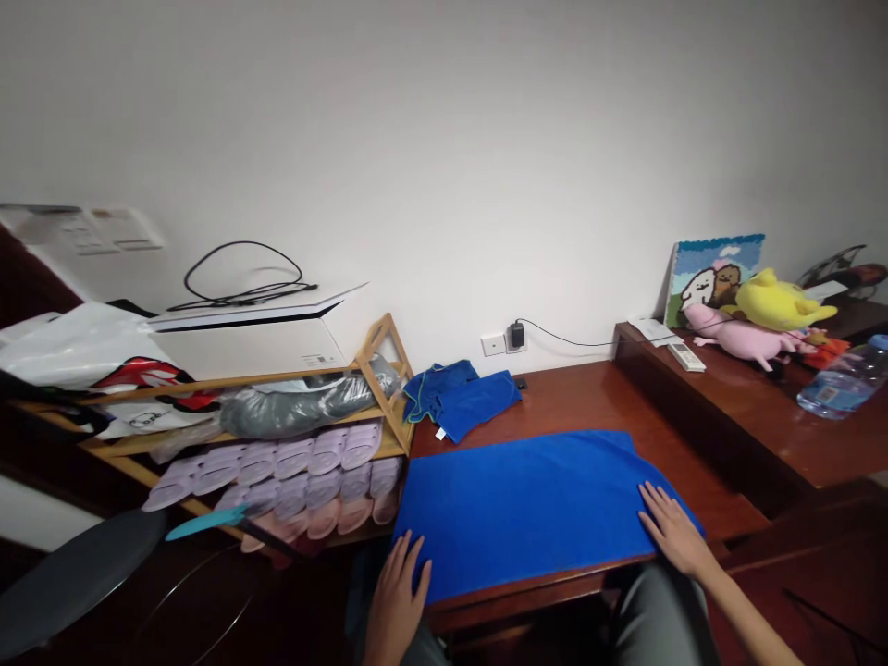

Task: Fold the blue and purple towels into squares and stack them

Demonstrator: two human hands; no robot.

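Note:
A blue towel (527,509) lies spread out on the brown wooden desk (569,398), reaching to its front edge. My left hand (400,587) rests at the towel's near left corner, fingers stretched out and apart. On the right side of the towel lies my right hand (672,527), flat with its fingers spread. Neither hand grips anything. Behind the spread towel, a crumpled heap of blue cloth (472,400) with a small white tag sits near the wall.
On the left stands a wooden shoe rack (388,370) with several lilac and pink slippers (312,458); a white box (256,342) tops it. The raised surface at right holds plush toys (742,338), a remote control (686,356) and a water bottle (843,384). A charger (517,335) is plugged into the wall.

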